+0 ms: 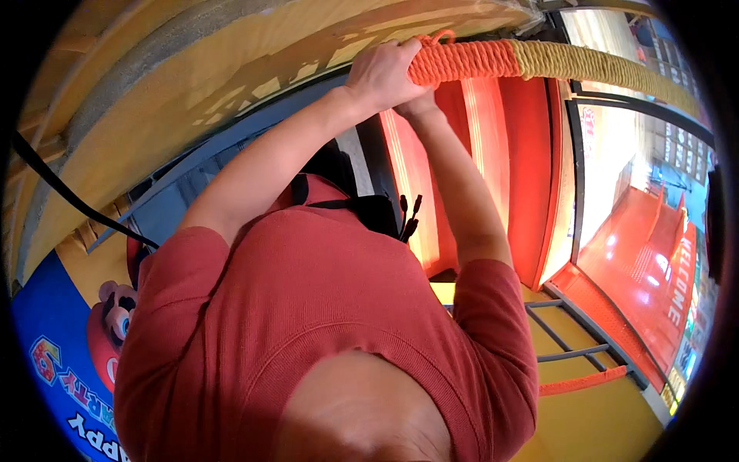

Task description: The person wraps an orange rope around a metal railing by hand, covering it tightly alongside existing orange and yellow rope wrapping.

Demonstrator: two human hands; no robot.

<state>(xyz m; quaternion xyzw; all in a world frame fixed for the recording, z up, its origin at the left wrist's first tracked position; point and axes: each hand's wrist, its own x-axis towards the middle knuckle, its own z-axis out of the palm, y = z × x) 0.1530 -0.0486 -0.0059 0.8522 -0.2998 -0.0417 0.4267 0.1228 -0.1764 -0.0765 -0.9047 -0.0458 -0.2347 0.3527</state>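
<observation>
A curved bar tightly wound with rope runs across the upper part of the view. Its near section is covered in orange rope [469, 61], and the section to the right in tan rope [593, 61]. My left hand [383, 73] is closed around the left end of the orange winding. A small loop of loose orange cord [442, 35] sticks up beside its fingers. Just below, my right hand [418, 105] reaches up against the underside of the same end. Its fingers are hidden behind the bar and my left hand.
A yellow curved wall or beam [231, 69] rises at the upper left. To the right stand red panels [531, 169], a dark-framed glass door [576, 177] and a grey ladder-like frame [573, 354] with an orange-wrapped bar [583, 382]. A black cable [77, 200] hangs at left.
</observation>
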